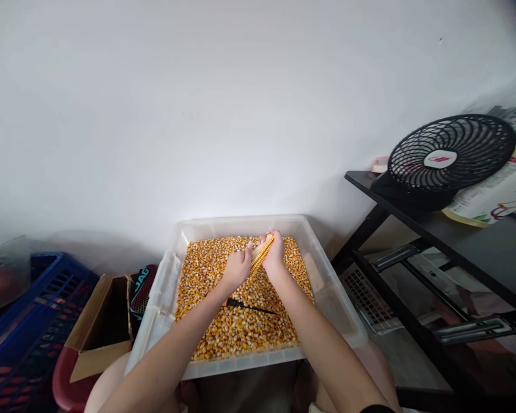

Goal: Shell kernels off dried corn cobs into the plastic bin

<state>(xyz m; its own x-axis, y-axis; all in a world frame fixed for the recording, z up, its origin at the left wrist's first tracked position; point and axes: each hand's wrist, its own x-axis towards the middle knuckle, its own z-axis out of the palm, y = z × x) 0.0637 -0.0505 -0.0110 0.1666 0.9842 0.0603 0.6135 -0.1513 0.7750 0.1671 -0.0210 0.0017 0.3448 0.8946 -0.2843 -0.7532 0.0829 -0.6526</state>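
Observation:
A partly stripped corn cob (pixel 263 253), with yellow kernels along its near side, is held slanted above a bin of loose kernels. My right hand (pixel 276 250) wraps around its upper right side. On the cob's left, my left hand (pixel 239 267) is closed, its thumb and fingers pressed against the cob; the exact contact is partly hidden. Loose corn kernels (pixel 236 335) fill the translucent plastic bin (pixel 284 222) in a thick layer. On the kernels beneath my forearms lies a screwdriver (pixel 251 307) with a dark shaft, its orange handle end partly covered by my left arm.
To the right, a black shelf (pixel 395 201) carries a black fan (pixel 451 152) and a large labelled bottle (pixel 494 192). A white basket (pixel 370 295) stands below. On the left are an opened cardboard box (pixel 86 321) and a blue crate (pixel 38 310). A white wall (pixel 241 115) rises behind.

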